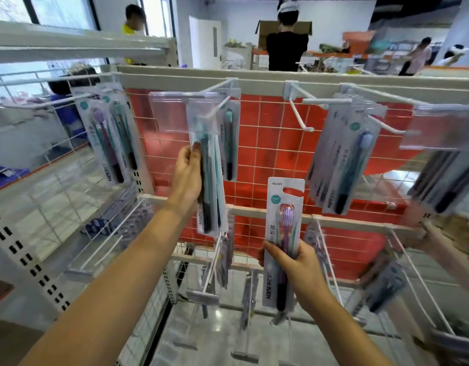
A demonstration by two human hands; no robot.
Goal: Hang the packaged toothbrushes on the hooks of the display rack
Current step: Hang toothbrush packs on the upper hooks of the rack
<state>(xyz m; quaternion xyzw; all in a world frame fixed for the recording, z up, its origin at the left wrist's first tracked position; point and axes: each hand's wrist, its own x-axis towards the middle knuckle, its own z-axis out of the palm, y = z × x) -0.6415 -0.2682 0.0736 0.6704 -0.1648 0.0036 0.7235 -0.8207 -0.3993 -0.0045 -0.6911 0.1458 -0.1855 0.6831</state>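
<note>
Your right hand (pixel 294 268) holds a packaged toothbrush (pixel 282 241) upright below the upper row of hooks, its fingers (pixel 270 256) wrapped round the lower half of the card so the slotted hang tab at the top stands free. The pack is a flat printed card with a clear blister over a purple-handled brush; judge it light and fairly stiff along its length, though the thin tab would likely bend or tear if forced. The plastic face looks glossy, so a hold on the card edges low down, as you have it, should give the best control while leaving the slot clear.

Your left hand (pixel 187 178) is raised higher, thumb and fingers pinching the side of a second pack (pixel 208 180) at the front of the left hook (pixel 216 108). Whether its slot is already threaded onto the wire you cannot tell, since a clear plastic label holder (pixel 183 112) covers the top of it.

The hooks are slim white wire prongs with upturned tips, clipped to a pale crossbar (pixel 267 81) over a wire grid (pixel 267 154) backed in red. An empty hook (pixel 300 114) stands just above and beside your right-hand pack, probably the nearest target. More packs (pixel 344 159) hang to its right, others (pixel 109 138) on the far left, and a lower row of hooks carries further stock.
</note>
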